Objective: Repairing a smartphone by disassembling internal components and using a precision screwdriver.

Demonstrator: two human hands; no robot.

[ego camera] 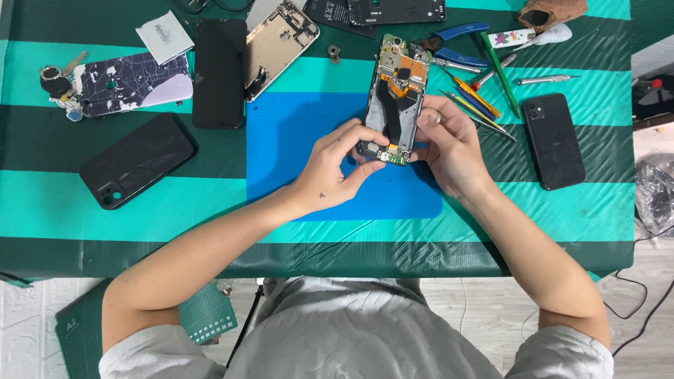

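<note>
Pinching the opened phone [397, 98] at its lower end, the left hand [335, 168] and right hand [449, 144] each keep a narrow grip, steadying it above the blue mat [295, 140].

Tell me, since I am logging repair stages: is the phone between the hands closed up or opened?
Opened. The phone lies on the blue mat with circuit boards and orange flex cables exposed; left hand and right hand pinch its lower end.

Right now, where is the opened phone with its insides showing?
In the head view the opened phone lies centre, on the blue mat, its near end held between left hand and right hand.
</note>
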